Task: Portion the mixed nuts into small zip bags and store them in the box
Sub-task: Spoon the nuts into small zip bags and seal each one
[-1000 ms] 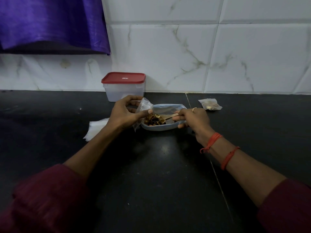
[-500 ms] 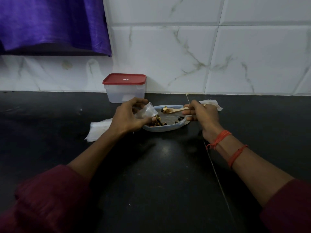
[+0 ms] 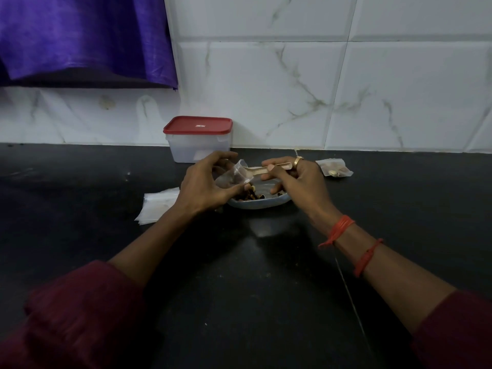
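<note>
My left hand (image 3: 205, 186) holds a small clear zip bag (image 3: 234, 175) open above a light blue dish (image 3: 262, 204) of mixed nuts (image 3: 250, 195). My right hand (image 3: 295, 178) pinches the handle of a small pale spoon (image 3: 262, 170) whose tip reaches into the bag's mouth. A filled zip bag (image 3: 335, 168) lies on the counter to the right. A clear box with a red lid (image 3: 198, 138) stands shut against the wall behind my left hand.
A stack of empty zip bags (image 3: 157, 205) lies on the black counter (image 3: 239, 288) left of the dish. White marbled tiles back the counter, and purple cloth (image 3: 82, 35) hangs at the upper left.
My right hand lifted the spoon with nuts out of the dish and moved it left to the bag's mouth. My left hand kept holding the bag and tilted its opening toward the spoon.
</note>
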A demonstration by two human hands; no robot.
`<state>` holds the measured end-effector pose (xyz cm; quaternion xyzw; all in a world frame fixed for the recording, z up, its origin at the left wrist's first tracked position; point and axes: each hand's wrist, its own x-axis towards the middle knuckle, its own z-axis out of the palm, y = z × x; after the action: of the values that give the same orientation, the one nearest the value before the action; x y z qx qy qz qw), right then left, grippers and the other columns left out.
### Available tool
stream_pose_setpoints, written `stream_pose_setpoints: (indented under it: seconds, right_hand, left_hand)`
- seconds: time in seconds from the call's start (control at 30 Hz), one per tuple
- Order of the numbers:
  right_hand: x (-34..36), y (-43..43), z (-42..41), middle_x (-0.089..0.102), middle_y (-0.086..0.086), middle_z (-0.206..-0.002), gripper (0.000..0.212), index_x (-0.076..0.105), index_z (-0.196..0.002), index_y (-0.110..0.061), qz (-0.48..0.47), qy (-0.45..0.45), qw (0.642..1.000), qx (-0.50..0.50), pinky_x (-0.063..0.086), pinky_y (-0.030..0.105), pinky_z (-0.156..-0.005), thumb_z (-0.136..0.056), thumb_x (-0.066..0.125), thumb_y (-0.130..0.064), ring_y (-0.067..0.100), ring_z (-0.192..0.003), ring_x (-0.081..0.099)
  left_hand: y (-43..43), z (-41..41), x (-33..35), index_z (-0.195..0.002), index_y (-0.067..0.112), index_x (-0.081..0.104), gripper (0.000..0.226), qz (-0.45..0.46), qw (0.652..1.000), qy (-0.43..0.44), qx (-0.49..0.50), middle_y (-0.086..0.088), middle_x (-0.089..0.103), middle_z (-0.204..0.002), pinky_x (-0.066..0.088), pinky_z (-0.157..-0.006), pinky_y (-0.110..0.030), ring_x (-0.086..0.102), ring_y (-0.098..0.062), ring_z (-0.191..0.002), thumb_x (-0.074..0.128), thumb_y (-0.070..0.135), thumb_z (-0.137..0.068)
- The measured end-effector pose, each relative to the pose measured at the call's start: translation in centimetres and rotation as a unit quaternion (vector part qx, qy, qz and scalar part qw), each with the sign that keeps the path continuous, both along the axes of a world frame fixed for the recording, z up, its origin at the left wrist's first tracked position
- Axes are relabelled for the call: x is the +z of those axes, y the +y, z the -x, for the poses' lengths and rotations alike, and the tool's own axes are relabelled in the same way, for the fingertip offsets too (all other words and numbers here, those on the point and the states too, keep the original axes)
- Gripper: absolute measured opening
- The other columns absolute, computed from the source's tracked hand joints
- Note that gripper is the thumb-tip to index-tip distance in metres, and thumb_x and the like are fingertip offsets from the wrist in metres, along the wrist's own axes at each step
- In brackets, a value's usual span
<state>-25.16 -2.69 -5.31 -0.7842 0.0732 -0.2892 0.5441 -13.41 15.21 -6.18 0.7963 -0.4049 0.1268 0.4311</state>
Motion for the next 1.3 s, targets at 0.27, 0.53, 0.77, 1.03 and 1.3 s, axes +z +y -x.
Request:
stream_pose_setpoints:
  seconds: [0.27,0.53,0.77,1.03,1.3]
  right_hand:
    - [-0.1,0.1,0.3,0.077,-0.004,-0.093,0.015,0.075,-0.107,-0.023,0.068,-0.051,0.996,0.036,0.053,0.019,-0.061,-0.093,0.070,-0.018,0.013,-0.068,0.074]
    - [0.3,-1.7,-0.2,0.077,0.001,-0.084,0.015,0.073,-0.105,-0.017,-0.022,-0.124,0.991,-0.035,0.058,0.037,-0.063,-0.101,0.059,-0.019,0.018,-0.063,0.070]
    - [-0.3,-4.2,0.2,0.071,-0.010,-0.067,0.026,0.074,-0.084,-0.024,0.402,-0.120,0.892,-0.166,0.044,0.033,-0.082,-0.091,0.052,-0.035,0.016,-0.058,0.060]
    - [-0.8,-5.7,-0.5,0.073,-0.007,-0.081,0.023,0.071,-0.099,-0.026,0.645,-0.047,0.754,-0.111,0.027,0.037,-0.098,-0.096,0.049,-0.032,0.017,-0.068,0.065]
    - [-1.0,-5.8,-0.3,0.069,-0.007,-0.081,0.042,0.076,-0.096,-0.028,0.630,-0.055,0.767,-0.109,0.029,0.036,-0.090,-0.098,0.036,-0.044,0.016,-0.069,0.064]
  left_hand:
    - [-0.1,-0.2,0.1,-0.131,0.022,0.057,0.070,0.041,0.999,0.017,0.006,0.015,0.060,-0.105,0.044,-0.071,-0.003,0.057,0.004,-0.095,0.086,0.040,-0.070]
    - [0.1,-0.9,0.3,-0.131,0.021,0.058,0.067,0.120,0.987,0.109,0.012,0.013,0.060,-0.111,0.051,-0.076,-0.008,0.059,0.006,-0.097,0.085,0.035,-0.071]
    - [0.2,-0.9,0.4,-0.132,0.021,0.057,0.065,0.143,0.979,0.142,-0.003,0.012,0.059,-0.115,0.049,-0.073,-0.004,0.058,0.008,-0.097,0.083,0.030,-0.074]
    - [0.0,-0.5,0.5,-0.132,0.022,0.057,0.065,0.114,0.986,0.118,-0.018,0.009,0.060,-0.117,0.049,-0.074,-0.006,0.057,0.003,-0.103,0.084,0.030,-0.073]
    - [0.0,-0.5,0.3,-0.130,0.027,0.055,0.066,0.084,0.986,0.141,-0.026,0.005,0.061,-0.122,0.049,-0.077,-0.013,0.059,-0.005,-0.107,0.085,0.032,-0.072]
